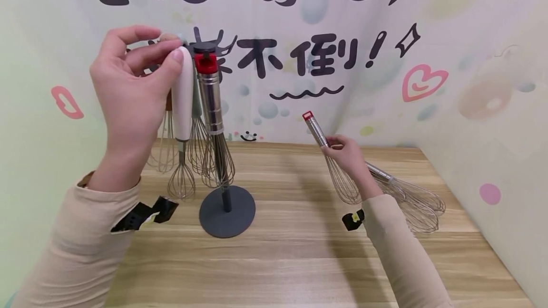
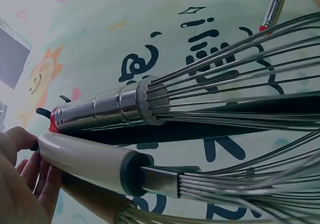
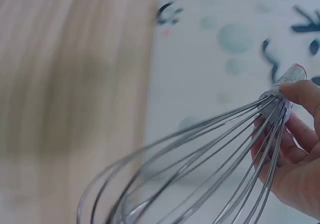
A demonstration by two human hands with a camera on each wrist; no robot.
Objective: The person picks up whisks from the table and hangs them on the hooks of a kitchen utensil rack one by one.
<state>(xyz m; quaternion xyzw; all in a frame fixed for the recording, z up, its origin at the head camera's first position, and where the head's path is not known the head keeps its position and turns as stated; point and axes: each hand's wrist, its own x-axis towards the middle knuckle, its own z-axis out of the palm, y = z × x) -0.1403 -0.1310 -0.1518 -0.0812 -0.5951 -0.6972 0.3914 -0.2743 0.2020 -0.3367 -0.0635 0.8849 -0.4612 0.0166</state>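
My left hand (image 1: 128, 80) pinches the top end of a white-handled whisk (image 1: 182, 94), which hangs upright at a dark stand (image 1: 214, 225). In the left wrist view, thumb and fingers meet at the tip of its handle. Beside it on the stand hangs a steel whisk with a red end (image 1: 210, 103). Behind hang a wooden-handled whisk (image 2: 95, 196) and a grey-green-handled one (image 1: 197, 94), both partly hidden. On the right, my right hand (image 1: 348, 156) grips another red-ended steel whisk (image 1: 317, 129) low on its handle, wires downward and tilted.
More steel whisks (image 1: 421, 203) lie on the wooden table (image 1: 282, 270) at the right, partly hidden by my right forearm. Behind the table hangs a pale backdrop (image 1: 274, 108) with dark lettering. A pale side wall (image 1: 501, 141) borders the table at the right.
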